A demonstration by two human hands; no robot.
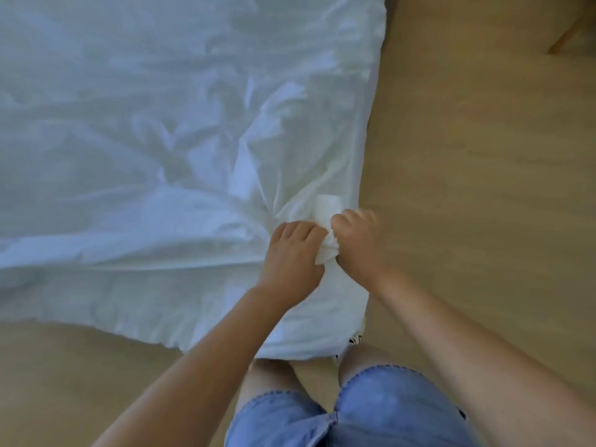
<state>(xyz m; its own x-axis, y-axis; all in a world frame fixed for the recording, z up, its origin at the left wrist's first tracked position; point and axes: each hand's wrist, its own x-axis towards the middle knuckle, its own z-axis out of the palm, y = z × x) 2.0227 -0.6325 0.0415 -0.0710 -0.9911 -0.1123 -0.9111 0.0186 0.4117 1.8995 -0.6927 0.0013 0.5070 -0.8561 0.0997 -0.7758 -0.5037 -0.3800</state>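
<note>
Left hand (295, 253) and right hand (354, 241), side by side, both clutch a gathered bunch of the crumpled white fabric sheet (161, 140) on the tan wooden floor (483, 188).

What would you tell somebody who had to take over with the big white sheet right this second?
Left hand: fingers curled round a bunch of the white sheet.
Right hand: grips the same bunch from the other side, right next to the left hand.
Sheet: spread out and wrinkled on the wooden floor, with the bunch near its right edge, in front of the person's knees.
Done: the cloth there is gathered up, creases running to it.
Left: probably keep hold with both hands and finish that gathered part; the rest needs smoothing.
</note>
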